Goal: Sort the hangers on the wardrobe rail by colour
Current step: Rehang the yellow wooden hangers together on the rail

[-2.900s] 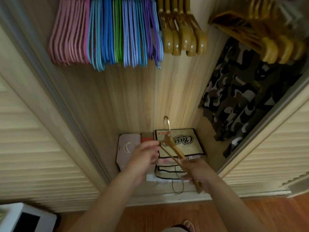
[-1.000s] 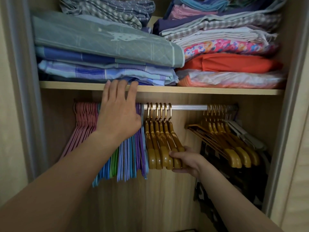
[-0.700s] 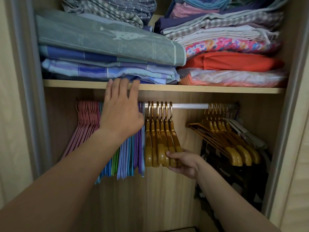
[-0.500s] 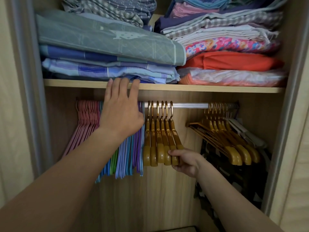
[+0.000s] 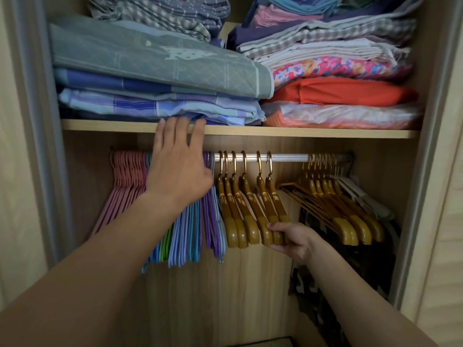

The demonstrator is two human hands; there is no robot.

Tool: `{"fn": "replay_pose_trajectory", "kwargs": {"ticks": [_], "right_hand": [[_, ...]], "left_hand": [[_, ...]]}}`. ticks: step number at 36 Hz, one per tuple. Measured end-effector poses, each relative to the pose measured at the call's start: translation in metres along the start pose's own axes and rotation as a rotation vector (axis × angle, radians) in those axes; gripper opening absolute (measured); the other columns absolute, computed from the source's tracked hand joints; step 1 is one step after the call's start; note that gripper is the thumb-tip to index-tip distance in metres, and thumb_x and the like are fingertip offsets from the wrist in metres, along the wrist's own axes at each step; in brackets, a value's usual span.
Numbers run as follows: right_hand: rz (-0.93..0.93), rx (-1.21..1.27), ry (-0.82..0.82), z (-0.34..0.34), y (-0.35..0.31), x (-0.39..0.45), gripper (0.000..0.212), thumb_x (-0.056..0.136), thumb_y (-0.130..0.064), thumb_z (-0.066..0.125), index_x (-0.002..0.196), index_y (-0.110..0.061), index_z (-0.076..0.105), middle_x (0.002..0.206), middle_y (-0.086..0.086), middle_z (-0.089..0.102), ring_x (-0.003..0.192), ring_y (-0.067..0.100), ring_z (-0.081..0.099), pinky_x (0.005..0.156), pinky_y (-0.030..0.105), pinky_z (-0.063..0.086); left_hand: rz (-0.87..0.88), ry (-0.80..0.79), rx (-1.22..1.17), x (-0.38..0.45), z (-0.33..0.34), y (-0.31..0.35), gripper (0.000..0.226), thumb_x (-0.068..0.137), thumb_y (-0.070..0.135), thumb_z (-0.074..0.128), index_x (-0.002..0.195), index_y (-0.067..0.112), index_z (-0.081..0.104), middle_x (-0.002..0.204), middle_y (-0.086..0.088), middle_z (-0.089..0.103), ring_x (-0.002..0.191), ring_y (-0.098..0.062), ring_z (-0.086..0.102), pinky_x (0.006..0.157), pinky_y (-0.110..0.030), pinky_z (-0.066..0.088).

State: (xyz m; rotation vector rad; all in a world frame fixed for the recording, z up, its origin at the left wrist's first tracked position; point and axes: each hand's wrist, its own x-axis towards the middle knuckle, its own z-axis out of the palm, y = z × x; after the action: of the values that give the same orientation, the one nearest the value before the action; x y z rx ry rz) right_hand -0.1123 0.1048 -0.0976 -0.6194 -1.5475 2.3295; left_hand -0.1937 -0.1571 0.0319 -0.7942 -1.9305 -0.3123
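Observation:
A silver rail (image 5: 288,157) runs under the wardrobe shelf. From left to right it carries pink hangers (image 5: 126,181), then blue, green and purple hangers (image 5: 198,234), then several gold hangers (image 5: 246,209), a gap, and a second gold bunch (image 5: 335,209). My left hand (image 5: 179,166) lies flat with straight fingers over the coloured hangers, fingertips on the shelf edge. My right hand (image 5: 293,237) pinches the lower ends of the rightmost hangers of the middle gold group.
The wooden shelf (image 5: 313,132) above the rail holds stacks of folded fabric (image 5: 160,63). A camouflage garment (image 5: 355,259) hangs at the right behind the gold bunch. Louvred doors (image 5: 448,221) flank the opening on both sides.
Earlier my hands held a gold hanger low by the wardrobe floor; it hangs on the rail now. Over the last second the middle gold hangers have spread apart rightward along the rail.

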Motion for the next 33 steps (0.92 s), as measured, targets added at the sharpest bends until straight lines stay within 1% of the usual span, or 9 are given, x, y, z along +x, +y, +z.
{"fn": "replay_pose_trajectory", "kwargs": {"ticks": [3,8,14,18,20,22,25,28,33], "right_hand": [[0.004,-0.013,0.017,-0.003,-0.002,-0.002,0.047,0.084,0.003,0.073,0.128,-0.006,0.057,0.123,0.022,0.066,0.109,0.037,0.069,0.092,0.050,0.059],[0.041,-0.087,0.013,-0.007,-0.007,-0.007,0.048,0.083,0.000,0.076,0.127,-0.008,0.057,0.122,0.022,0.063,0.108,0.038,0.068,0.084,0.049,0.061],[-0.015,-0.186,-0.004,-0.018,-0.010,-0.011,0.060,0.080,-0.007,0.081,0.133,-0.011,0.054,0.123,0.018,0.065,0.108,0.036,0.069,0.091,0.052,0.059],[-0.040,-0.299,-0.036,-0.028,-0.010,-0.014,0.062,0.082,-0.018,0.083,0.136,-0.017,0.053,0.121,0.014,0.069,0.104,0.032,0.072,0.092,0.051,0.059],[-0.058,-0.375,-0.052,-0.034,-0.011,-0.017,0.060,0.084,-0.026,0.082,0.136,-0.019,0.052,0.122,0.012,0.069,0.106,0.031,0.071,0.092,0.049,0.059],[-0.083,-0.440,-0.056,-0.042,-0.013,-0.019,0.059,0.086,-0.030,0.079,0.136,-0.023,0.050,0.124,0.010,0.067,0.108,0.029,0.069,0.094,0.046,0.058],[-0.105,-0.519,-0.050,-0.053,-0.017,-0.021,0.059,0.089,-0.033,0.077,0.140,-0.024,0.049,0.121,0.008,0.068,0.107,0.027,0.070,0.094,0.043,0.059],[-0.116,-0.601,-0.045,-0.060,-0.022,-0.024,0.066,0.089,-0.034,0.076,0.146,-0.025,0.043,0.119,0.006,0.067,0.105,0.023,0.070,0.092,0.039,0.059],[-0.174,-0.793,-0.067,-0.066,-0.035,-0.032,0.074,0.093,-0.034,0.071,0.155,-0.029,0.030,0.119,-0.003,0.062,0.105,0.017,0.067,0.095,0.036,0.057]], "left_hand": [[-0.004,0.004,0.005,0.000,0.001,0.000,0.092,0.080,0.034,0.064,0.158,0.012,0.021,0.157,-0.022,0.029,0.151,-0.041,0.019,0.128,-0.052,0.006],[-0.002,0.018,0.004,0.000,0.002,0.000,0.093,0.080,0.033,0.065,0.159,0.012,0.021,0.158,-0.023,0.030,0.151,-0.041,0.019,0.128,-0.053,0.008],[-0.015,0.025,0.007,-0.001,0.004,0.000,0.090,0.083,0.028,0.065,0.160,0.012,0.021,0.159,-0.023,0.029,0.152,-0.040,0.018,0.128,-0.054,0.009],[-0.058,0.058,-0.087,-0.019,0.007,0.022,0.085,0.088,0.027,0.061,0.162,0.014,0.020,0.164,-0.022,0.018,0.156,-0.039,0.009,0.127,-0.056,0.012],[0.004,0.049,-0.164,-0.042,0.015,0.044,0.082,0.090,0.025,0.064,0.161,0.017,0.024,0.164,-0.017,0.019,0.155,-0.033,0.012,0.127,-0.056,0.016],[0.124,-0.034,-0.215,-0.064,0.029,0.070,0.083,0.090,0.026,0.066,0.161,0.020,0.024,0.164,-0.009,0.022,0.154,-0.025,0.012,0.127,-0.053,0.017],[0.250,-0.264,-0.163,-0.086,0.057,0.101,0.083,0.098,0.037,0.053,0.163,0.023,0.003,0.172,-0.001,0.007,0.158,-0.019,-0.006,0.128,-0.046,-0.005],[0.254,-0.364,-0.059,-0.090,0.083,0.118,0.086,0.101,0.043,0.049,0.163,0.018,-0.005,0.173,-0.005,-0.002,0.158,-0.021,-0.012,0.128,-0.047,-0.008],[0.193,-0.451,0.113,-0.084,0.105,0.127,0.088,0.103,0.036,0.050,0.161,0.011,-0.012,0.172,-0.012,-0.007,0.158,-0.028,-0.011,0.127,-0.052,-0.011]]}}
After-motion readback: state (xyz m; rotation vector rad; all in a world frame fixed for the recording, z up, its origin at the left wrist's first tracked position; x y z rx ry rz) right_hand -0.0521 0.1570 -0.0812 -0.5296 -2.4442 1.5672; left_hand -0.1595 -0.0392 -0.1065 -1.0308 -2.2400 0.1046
